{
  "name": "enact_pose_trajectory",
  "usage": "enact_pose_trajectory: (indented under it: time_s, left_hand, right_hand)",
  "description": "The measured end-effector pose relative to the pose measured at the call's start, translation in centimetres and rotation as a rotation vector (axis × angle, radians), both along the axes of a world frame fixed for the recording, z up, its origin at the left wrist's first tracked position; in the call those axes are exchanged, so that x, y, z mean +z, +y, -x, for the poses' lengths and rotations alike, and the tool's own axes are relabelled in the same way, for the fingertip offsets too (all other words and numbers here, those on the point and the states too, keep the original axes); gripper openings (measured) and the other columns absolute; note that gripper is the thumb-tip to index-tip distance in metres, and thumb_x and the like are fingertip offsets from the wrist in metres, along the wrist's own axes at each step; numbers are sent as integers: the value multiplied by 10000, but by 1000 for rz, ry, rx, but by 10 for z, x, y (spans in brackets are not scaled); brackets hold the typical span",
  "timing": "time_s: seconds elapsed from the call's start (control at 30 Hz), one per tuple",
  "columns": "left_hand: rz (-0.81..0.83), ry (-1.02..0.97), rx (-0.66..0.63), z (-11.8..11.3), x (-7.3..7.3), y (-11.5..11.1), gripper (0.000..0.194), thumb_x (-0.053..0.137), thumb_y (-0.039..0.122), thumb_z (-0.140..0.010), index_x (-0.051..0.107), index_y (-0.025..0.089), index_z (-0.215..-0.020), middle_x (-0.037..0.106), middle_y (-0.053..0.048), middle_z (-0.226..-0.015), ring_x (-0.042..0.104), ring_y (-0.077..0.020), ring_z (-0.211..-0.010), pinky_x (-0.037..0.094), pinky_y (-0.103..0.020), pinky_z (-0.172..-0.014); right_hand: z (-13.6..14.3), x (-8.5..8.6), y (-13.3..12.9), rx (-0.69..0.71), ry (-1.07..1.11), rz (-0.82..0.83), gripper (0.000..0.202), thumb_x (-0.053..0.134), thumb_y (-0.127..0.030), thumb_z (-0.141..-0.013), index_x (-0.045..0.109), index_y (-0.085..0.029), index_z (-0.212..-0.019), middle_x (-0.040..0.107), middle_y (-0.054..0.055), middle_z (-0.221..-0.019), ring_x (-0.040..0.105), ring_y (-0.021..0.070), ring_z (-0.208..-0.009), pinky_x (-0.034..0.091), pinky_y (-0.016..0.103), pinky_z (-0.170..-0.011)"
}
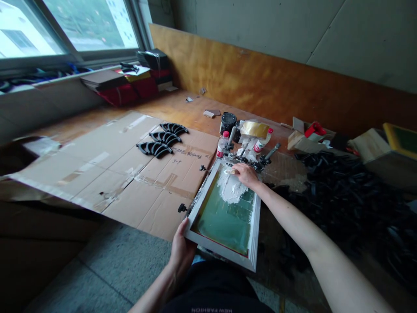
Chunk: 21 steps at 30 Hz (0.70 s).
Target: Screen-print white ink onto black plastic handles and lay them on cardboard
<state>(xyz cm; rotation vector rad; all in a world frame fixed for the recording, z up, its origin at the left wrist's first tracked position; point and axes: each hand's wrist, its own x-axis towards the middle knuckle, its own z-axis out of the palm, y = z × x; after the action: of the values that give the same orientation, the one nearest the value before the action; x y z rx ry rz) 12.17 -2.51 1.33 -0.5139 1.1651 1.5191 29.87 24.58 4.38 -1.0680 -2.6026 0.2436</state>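
A silk-screen frame (pixel 219 248) with a pale metal rim lies in front of me, its green mesh (pixel 221 226) facing up. Thick white ink (pixel 232 193) is smeared over the far half of the mesh. My right hand (pixel 246 175) is closed on a small pale scraper (pixel 230 171) at the ink's far edge; much of the scraper is hidden by the fingers. At the near left corner, my left hand (pixel 180 248) grips the frame's rim, thumb on the side and fingers out of sight below.
Curved black handles (pixel 159 141) lie in rows on flattened cardboard (pixel 114 161) at left. Beyond the frame stand clamps, bottles (pixel 223 144) and a black tub (pixel 228 122). A heap of black parts (pixel 345 204) covers the right side. Black knobs (pixel 182 208) jut out left of the frame.
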Motion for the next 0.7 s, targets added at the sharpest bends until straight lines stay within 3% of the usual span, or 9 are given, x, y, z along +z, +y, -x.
enact_pose_trajectory:
  time_s: [0.13, 0.3, 0.43, 0.53, 0.7]
  left_hand:
    - [-1, -6, -5, 1, 5, -1, 128, 594, 163, -827, 646, 113, -933, 692, -38, -707, 647, -150, -558, 554, -263, -554]
    - [-10, -10, -30, 3, 4, -3, 154, 599, 183, -825, 644, 116, -957, 695, -41, -714, 652, -155, -566, 569, -279, -584]
    - [4, 4, -47, 3, 2, -3, 140, 607, 203, -820, 642, 124, -929, 684, -35, -680, 643, -154, -544, 562, -272, -568]
    - [4, 22, -55, 2, 3, -3, 147, 603, 210, -823, 648, 123, -933, 685, -33, -674, 640, -149, -538, 565, -267, -584]
    - [8, 46, -61, 1, 1, -3, 134, 602, 213, -819, 640, 127, -915, 680, -33, -659, 638, -157, -525, 563, -274, -573]
  right_hand:
    - [2, -7, -5, 32, -39, -11, 181, 515, -129, -890, 671, -214, -923, 684, 31, -953, 591, 182, -926, 407, 265, -802]
    - [-42, 0, -21, 131, -49, 21, 227, 516, -83, -863, 689, -215, -928, 695, 39, -939, 601, 178, -917, 432, 273, -815]
    - [-70, 10, -36, 108, -39, 41, 253, 509, -61, -843, 688, -219, -925, 692, 37, -934, 610, 180, -900, 446, 282, -797]
    - [-72, 12, -55, 62, -35, 4, 224, 516, -81, -847, 677, -218, -923, 686, 38, -927, 606, 186, -901, 442, 289, -803]
    - [-59, -4, -80, 15, -120, -122, 198, 505, -82, -845, 659, -201, -876, 662, 61, -858, 580, 213, -859, 414, 317, -761]
